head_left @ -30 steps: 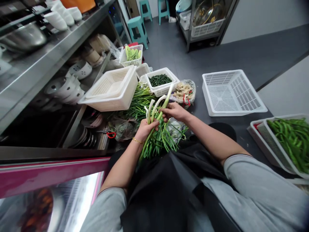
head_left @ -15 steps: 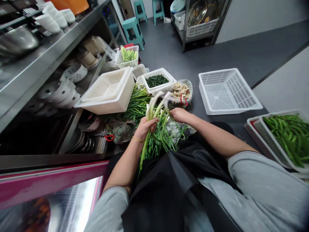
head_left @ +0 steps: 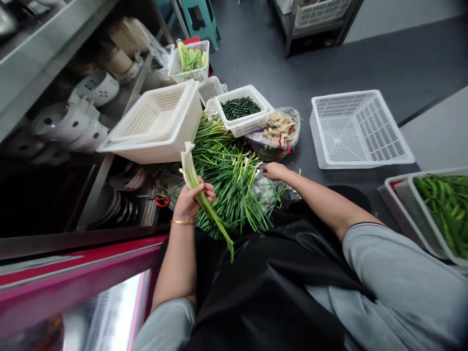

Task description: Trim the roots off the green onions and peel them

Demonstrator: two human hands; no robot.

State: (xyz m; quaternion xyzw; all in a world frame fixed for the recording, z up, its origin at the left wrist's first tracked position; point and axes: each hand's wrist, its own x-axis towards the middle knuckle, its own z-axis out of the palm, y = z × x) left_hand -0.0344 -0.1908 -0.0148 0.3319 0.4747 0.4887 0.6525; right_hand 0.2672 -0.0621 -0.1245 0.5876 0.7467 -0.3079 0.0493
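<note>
My left hand (head_left: 193, 199) is wrapped round a stalk bunch (head_left: 189, 168), white ends up and green leaves hanging down towards my lap. Right of it, a large heap of green leafy stalks (head_left: 234, 190) lies in front of me. My right hand (head_left: 274, 171) is at the heap's right edge, over a pale plastic bag (head_left: 265, 190). Its fingers are pressed together, and what they hold, if anything, is too small to make out.
Stacked white crates (head_left: 146, 151) stand at the left, beside a steel shelf. Behind the heap are a basket of dark green peppers (head_left: 239, 108) and a bagged bundle (head_left: 280, 129). A white crate (head_left: 358, 131) and a crate of long green peppers (head_left: 444, 204) are at the right.
My left hand has moved left with the stalks, away from my right hand. My right hand has let go of the white ends and shifted slightly right. The view has tilted down.
</note>
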